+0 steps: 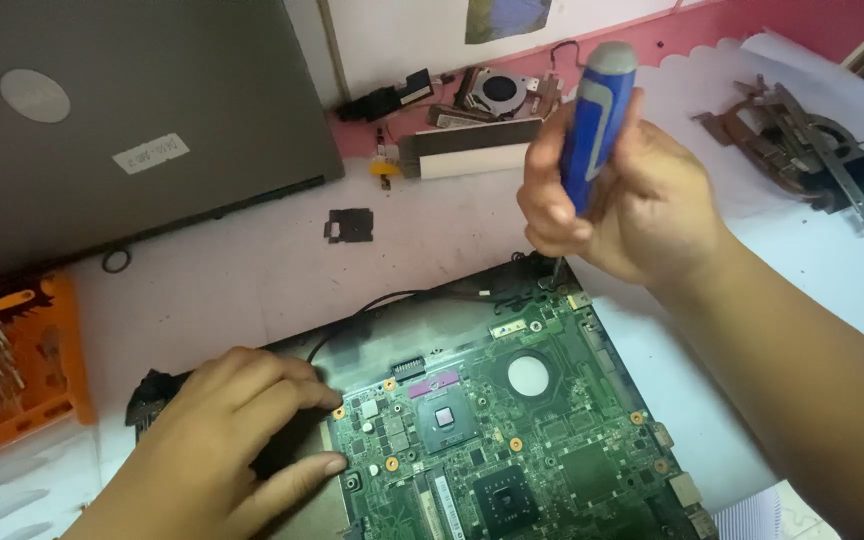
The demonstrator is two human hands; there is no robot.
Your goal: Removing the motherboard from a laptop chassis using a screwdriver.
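Observation:
A green laptop motherboard (542, 440) lies in its open case near the front of the table. My right hand (632, 195) grips a blue and grey screwdriver (597, 115) held upright, its tip down at the board's far corner. My left hand (227, 440) rests flat on the case's left side, fingertips touching the board's left edge. A black cable (372, 305) curves along the case's far edge.
A closed grey laptop (122, 120) lies at the back left. An orange bit set box (12, 370) sits at the left edge. Cooling fans with heat pipes lie at the back centre (502, 90) and back right (802, 145). A small black plate (350, 225) lies between.

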